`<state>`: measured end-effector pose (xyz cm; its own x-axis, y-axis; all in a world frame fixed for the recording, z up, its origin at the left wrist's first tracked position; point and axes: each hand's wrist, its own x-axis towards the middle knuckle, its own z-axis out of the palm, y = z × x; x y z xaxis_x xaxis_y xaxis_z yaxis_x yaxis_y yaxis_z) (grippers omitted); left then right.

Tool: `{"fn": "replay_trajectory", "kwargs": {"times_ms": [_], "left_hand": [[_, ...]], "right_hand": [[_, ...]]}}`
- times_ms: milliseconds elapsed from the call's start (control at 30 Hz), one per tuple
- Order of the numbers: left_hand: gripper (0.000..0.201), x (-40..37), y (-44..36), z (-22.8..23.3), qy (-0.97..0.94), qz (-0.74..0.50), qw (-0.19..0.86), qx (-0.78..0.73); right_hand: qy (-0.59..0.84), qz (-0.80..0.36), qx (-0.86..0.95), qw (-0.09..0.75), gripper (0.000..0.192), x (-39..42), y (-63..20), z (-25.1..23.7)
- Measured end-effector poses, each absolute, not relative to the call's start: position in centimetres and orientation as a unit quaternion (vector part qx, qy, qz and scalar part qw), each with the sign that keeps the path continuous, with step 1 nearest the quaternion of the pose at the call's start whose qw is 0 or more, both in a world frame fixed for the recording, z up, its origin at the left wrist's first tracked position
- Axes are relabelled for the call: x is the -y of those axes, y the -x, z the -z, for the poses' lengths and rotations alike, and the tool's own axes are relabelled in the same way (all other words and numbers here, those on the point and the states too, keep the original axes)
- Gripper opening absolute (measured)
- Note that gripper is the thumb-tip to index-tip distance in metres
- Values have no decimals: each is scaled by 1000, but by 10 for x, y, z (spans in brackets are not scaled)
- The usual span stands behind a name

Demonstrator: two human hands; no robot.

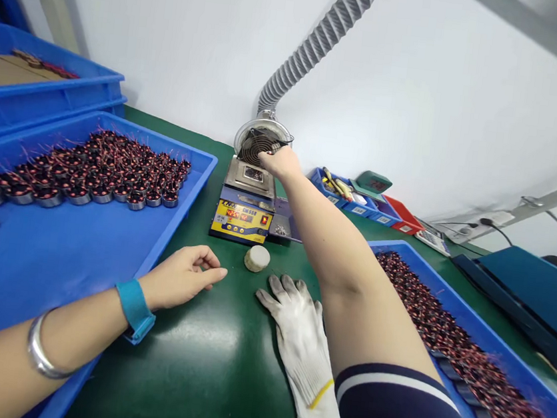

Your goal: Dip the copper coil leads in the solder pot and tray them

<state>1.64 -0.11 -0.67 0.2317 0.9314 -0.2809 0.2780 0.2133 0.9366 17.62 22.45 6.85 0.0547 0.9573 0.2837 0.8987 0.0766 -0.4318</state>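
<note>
My right hand [282, 161] reaches forward to the small black fan [254, 147] behind the solder pot [252, 178]. Its fingers are closed at the fan's right side, and what they grip is hidden. The pot's yellow front panel [241, 221] shows red digits. Above the green table, my left hand [183, 277] holds nothing, its fingers loosely bent and apart from the thumb. Just right of it sits a round pale block [257, 258]. A white work glove [296, 345] with grey fingertips lies below my right forearm.
At left, a blue tray [96, 262] holds many small wired round parts [102, 192]. Another blue tray [453, 303] of such parts stands at right. A ribbed exhaust hose [317, 42] comes down behind the pot. Blue bins [359, 207] and a red bin [401, 216] line the wall.
</note>
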Motion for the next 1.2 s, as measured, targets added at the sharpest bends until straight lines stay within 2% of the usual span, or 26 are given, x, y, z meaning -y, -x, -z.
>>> {"fn": "replay_trajectory", "kwargs": {"times_ms": [133,300,567,867,1067,1200], "left_hand": [[27,1,-16,6,-555,-293,557,-544],[28,0,-15,9,-565,-294,554,-536],[27,2,-17,5,-564,-285,555,-541],[31,4,-16,6,-576,-268,540,-552],[38,3,-14,5,-585,-263,528,-557],[39,3,-6,9,-592,-232,539,-552]], "right_hand": [[682,-63,675,275,36,-225,-178,-72],[652,-83,674,338,28,-219,-188,-88],[608,-281,617,414,28,-169,-205,-107],[559,-409,577,432,28,-120,-235,-111],[541,-437,570,438,27,-82,-267,-111],[554,-405,549,477,29,-33,-312,-104]]}}
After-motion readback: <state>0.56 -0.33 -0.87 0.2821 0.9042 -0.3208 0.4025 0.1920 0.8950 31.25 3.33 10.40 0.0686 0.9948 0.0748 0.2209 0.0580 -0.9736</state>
